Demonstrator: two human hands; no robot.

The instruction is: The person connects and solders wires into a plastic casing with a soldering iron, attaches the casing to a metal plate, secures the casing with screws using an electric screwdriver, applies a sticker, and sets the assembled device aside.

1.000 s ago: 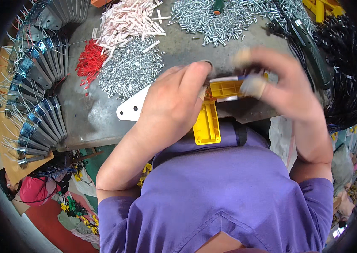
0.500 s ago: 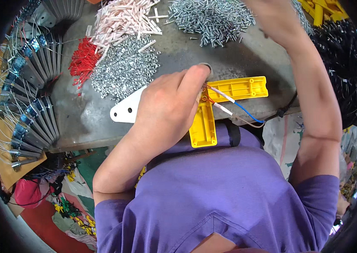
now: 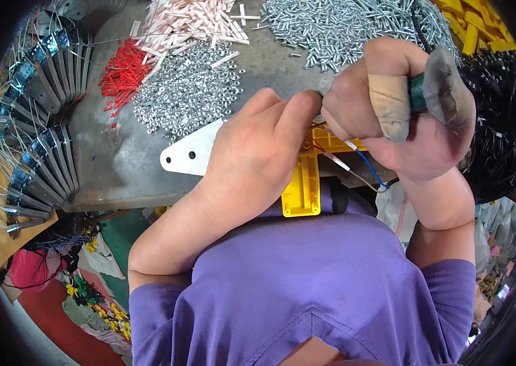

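My left hand [image 3: 255, 155] is closed over a T-shaped yellow plastic housing half [image 3: 302, 189] at the table's near edge. A flat whitish metal plate [image 3: 194, 152] with holes and a rounded end sticks out to the left beneath that hand. Blue and brownish wires [image 3: 364, 161] with white sleeves loop out of the housing. My right hand [image 3: 398, 116], tape wrapped round one finger, is closed on a dark green tool handle [image 3: 418, 93] just right of my left fingertips, over the housing's right arm. The tool's working end is hidden.
Across the table lie heaps of small metal nuts [image 3: 184, 91], red pieces [image 3: 122, 76], white sleeves [image 3: 194, 21] and screws [image 3: 325, 30]. Grey metal strips with wires [image 3: 47, 158] line the left edge. Yellow parts [image 3: 477, 24] and bundled black cords [image 3: 496, 116] are at the right.
My right hand has come down and nearer from the screw heap to beside my left fingers, and the green handle now shows in it. My left hand has shifted slightly right with the housing.
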